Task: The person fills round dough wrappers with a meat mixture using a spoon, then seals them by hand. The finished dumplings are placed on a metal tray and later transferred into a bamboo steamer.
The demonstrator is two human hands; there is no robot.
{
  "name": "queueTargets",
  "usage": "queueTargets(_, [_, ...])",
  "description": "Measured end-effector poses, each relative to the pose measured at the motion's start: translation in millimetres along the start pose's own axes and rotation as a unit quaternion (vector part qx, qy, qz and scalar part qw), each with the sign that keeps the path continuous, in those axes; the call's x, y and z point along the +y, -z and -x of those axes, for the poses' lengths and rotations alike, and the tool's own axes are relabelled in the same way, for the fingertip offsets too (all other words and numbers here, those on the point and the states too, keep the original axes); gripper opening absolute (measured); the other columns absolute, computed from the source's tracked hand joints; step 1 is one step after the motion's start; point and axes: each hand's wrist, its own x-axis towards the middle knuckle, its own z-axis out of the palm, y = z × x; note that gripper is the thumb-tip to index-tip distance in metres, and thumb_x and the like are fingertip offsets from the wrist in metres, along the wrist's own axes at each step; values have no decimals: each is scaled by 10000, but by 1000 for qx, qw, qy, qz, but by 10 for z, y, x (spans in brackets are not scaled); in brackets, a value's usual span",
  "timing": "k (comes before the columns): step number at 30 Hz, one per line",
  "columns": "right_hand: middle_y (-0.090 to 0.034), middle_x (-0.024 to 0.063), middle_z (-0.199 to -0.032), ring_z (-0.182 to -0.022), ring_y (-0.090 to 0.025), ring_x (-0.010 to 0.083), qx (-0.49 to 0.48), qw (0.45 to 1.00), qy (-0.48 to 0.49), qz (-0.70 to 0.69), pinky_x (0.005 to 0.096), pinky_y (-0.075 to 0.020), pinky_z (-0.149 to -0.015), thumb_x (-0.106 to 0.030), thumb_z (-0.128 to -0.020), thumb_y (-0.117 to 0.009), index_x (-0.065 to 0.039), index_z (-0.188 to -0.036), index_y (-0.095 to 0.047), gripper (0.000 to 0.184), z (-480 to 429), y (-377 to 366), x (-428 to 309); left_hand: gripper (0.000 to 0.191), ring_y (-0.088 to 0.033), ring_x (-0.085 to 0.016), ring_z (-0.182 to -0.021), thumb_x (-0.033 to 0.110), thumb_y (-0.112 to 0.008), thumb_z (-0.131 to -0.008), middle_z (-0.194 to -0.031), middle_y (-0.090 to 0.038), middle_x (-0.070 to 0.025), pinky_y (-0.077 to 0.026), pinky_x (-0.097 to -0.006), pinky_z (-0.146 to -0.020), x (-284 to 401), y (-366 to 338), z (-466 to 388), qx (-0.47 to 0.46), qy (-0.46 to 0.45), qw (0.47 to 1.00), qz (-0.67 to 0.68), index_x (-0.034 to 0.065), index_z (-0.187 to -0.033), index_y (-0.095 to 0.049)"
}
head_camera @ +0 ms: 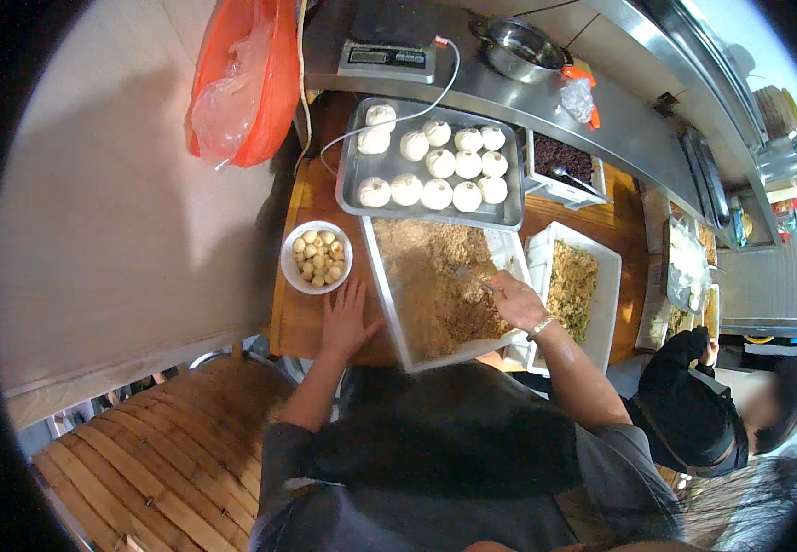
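My left hand (347, 317) rests on the wooden tabletop with its fingers spread, holding nothing. Its fingertips are right by a white bowl (289, 276) of small pale round pieces, possibly peeled eggs. In my right hand (517, 300) is a metal utensil (464, 271), which looks like a fork. Its head is down in a crumbly brown filling (460, 310). That filling lies in a white rectangular tub (387, 303) before me, heaped more on the right side than on the left.
Beyond the tub, a metal tray (398, 165) holds several white buns. To the right are a tub of green-flecked filling (609, 297) and a dark filling (564, 159) with a spoon. A cable (450, 86) crosses the tray from the scale (388, 62). A co-worker (688, 407) stands at right.
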Motion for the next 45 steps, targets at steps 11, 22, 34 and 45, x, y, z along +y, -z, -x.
queueTargets(11, [-691, 212, -958, -902, -670, 398, -175, 959, 144, 171, 506, -520, -787, -179, -932, -490, -148, -1350, -540, 422, 560, 253, -64, 891, -345, -309, -1426, 520, -683, -847, -1560, -351, -133, -209, -535, -1184, 2, 74, 222, -14, -19, 1000, 17, 92, -1539, -317])
queueTargets(22, [-686, 253, -1011, -949, -668, 417, -178, 967, 121, 138, 516, -517, -835, -97, -885, -509, -77, -1311, -577, 432, 362, 122, -76, 285, -631, -286, -972, 261, -761, -769, -1008, -630, -110, -501, -453, -800, -313, 615, 423, -130, 73, 955, 257, 91, -956, -630])
queueTargets(34, [-658, 89, -842, -649, -593, 176, -400, 906, 110, -88, 329, -498, -598, -194, -1001, -441, -135, -1415, -537, 429, 395, 475, 602, 292, -637, -156, -1002, 109, -616, -980, -1103, -658, -68, -518, -309, -878, 786, 1153, 254, 19, 156, 531, 833, 17, -1257, -609])
queueTargets(45, [-416, -44, -614, -505, -398, 53, -322, 808, 26, -492, 208, -364, -458, -231, -1067, -449, -144, -1484, -453, 426, 942, 299, 262, 578, -566, -176, -1123, 119, -706, -883, -1221, -593, -90, -466, -321, -972, 1440, 802, -61, 0, -58, 764, 642, -1, -1383, -443])
